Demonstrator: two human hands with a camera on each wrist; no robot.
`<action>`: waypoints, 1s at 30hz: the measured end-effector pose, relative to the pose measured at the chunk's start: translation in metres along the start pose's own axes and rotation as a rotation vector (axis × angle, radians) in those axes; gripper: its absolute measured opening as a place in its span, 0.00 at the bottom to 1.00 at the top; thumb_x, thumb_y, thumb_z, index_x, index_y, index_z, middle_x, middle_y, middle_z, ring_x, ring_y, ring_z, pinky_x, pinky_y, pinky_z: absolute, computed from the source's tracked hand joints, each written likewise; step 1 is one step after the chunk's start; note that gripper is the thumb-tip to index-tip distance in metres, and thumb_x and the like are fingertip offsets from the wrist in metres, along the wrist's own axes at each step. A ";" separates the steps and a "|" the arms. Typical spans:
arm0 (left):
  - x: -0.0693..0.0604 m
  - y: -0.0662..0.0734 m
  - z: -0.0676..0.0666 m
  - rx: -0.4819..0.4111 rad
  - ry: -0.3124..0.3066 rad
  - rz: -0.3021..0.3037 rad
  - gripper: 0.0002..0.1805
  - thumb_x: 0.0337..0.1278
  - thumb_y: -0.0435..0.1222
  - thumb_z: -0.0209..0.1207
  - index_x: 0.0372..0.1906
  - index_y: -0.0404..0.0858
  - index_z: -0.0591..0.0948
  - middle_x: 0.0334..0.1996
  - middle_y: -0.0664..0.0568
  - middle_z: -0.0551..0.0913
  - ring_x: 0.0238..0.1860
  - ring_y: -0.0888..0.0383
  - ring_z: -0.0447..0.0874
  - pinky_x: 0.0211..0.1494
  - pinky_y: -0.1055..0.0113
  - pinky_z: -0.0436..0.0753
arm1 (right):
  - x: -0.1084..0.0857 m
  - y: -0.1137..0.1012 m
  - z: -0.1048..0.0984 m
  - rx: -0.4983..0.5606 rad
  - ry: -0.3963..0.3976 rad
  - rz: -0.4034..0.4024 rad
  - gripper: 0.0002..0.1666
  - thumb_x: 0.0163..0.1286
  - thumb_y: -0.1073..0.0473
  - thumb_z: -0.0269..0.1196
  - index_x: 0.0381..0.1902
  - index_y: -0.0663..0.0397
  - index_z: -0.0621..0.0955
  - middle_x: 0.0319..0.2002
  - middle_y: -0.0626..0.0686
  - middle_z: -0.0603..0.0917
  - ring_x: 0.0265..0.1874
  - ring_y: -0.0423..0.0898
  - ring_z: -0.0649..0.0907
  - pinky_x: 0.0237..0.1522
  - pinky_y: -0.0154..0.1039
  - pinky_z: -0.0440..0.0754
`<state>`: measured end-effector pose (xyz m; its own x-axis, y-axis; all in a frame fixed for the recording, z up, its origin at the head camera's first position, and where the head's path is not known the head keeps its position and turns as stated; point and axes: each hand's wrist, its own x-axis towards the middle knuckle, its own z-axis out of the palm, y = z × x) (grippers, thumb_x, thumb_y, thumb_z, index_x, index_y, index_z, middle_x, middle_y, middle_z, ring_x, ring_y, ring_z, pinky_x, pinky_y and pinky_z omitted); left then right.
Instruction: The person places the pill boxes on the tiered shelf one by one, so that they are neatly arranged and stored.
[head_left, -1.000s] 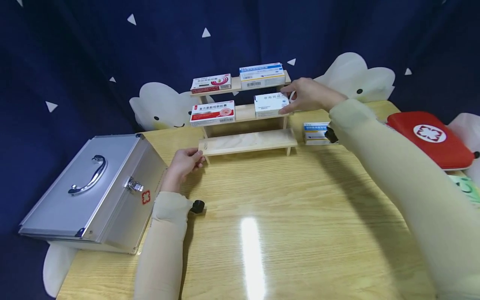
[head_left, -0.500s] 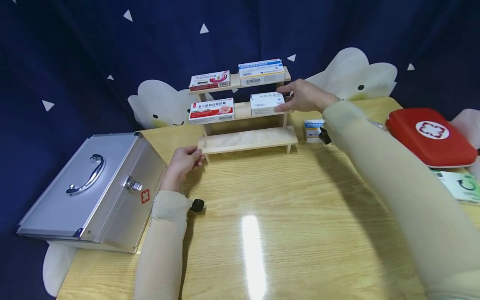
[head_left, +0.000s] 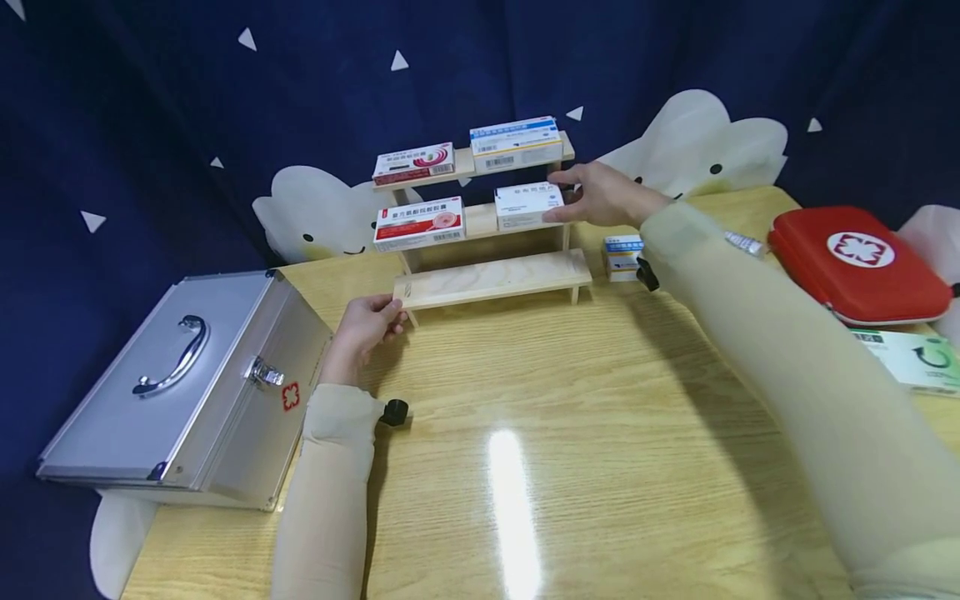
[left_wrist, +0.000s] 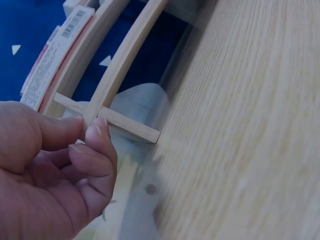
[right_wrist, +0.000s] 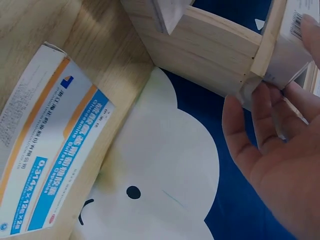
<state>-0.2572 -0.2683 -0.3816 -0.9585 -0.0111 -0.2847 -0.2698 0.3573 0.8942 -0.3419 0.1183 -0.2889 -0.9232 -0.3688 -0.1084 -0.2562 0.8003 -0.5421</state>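
The fingers of the left hand pinched the left end of the wooden rack's bottom tier, while those of the right hand, right of upper centre, pinched a white box at the middle tier's right end. At far left stood a closed silver case, near the left sleeve. In the upper centre, a red-and-white box lay on the middle tier's left, below a smaller pink-and-white box on the top tier; a blue-and-white box lay right of that. Right of the rack, a second blue-and-white box sat on the table, partly hidden by the right sleeve, which crossed the right side. Beyond it, a red pouch lay behind a green-and-white packet at far right.
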 end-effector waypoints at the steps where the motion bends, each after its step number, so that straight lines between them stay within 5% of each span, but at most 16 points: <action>1: 0.000 0.000 0.000 -0.005 0.000 -0.003 0.23 0.78 0.38 0.47 0.70 0.32 0.69 0.48 0.43 0.79 0.37 0.58 0.77 0.43 0.67 0.79 | -0.001 0.000 0.000 0.001 0.000 -0.003 0.56 0.62 0.36 0.68 0.78 0.51 0.57 0.63 0.64 0.74 0.54 0.53 0.77 0.59 0.50 0.70; 11: -0.001 -0.004 0.005 -0.031 -0.014 -0.013 0.24 0.78 0.38 0.48 0.70 0.32 0.68 0.48 0.42 0.79 0.35 0.60 0.76 0.42 0.69 0.78 | -0.001 0.003 0.000 -0.038 0.008 -0.008 0.56 0.60 0.34 0.68 0.77 0.52 0.60 0.67 0.63 0.71 0.43 0.53 0.76 0.54 0.49 0.71; 17: -0.001 -0.007 0.007 -0.026 -0.011 -0.015 0.24 0.78 0.39 0.48 0.70 0.32 0.69 0.46 0.44 0.79 0.35 0.59 0.77 0.43 0.67 0.79 | -0.006 -0.003 -0.003 -0.103 0.018 -0.086 0.52 0.66 0.37 0.66 0.76 0.58 0.60 0.71 0.63 0.64 0.53 0.55 0.77 0.64 0.51 0.68; 24: -0.001 -0.004 0.005 -0.017 -0.013 -0.001 0.24 0.78 0.39 0.48 0.71 0.32 0.68 0.47 0.44 0.79 0.34 0.60 0.76 0.41 0.69 0.78 | -0.035 -0.010 -0.042 -0.201 0.032 -0.083 0.43 0.69 0.32 0.59 0.70 0.55 0.72 0.67 0.61 0.71 0.52 0.54 0.78 0.59 0.53 0.73; 30: -0.002 -0.001 0.001 -0.001 -0.016 -0.002 0.25 0.78 0.39 0.47 0.71 0.32 0.67 0.47 0.43 0.78 0.35 0.60 0.76 0.42 0.68 0.78 | -0.063 0.011 -0.076 -0.273 0.008 -0.007 0.44 0.70 0.32 0.57 0.69 0.59 0.72 0.63 0.65 0.73 0.53 0.58 0.77 0.58 0.56 0.74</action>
<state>-0.2551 -0.2679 -0.3819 -0.9565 0.0034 -0.2918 -0.2715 0.3566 0.8939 -0.3087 0.1859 -0.2243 -0.9233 -0.3714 -0.0979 -0.3289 0.8961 -0.2982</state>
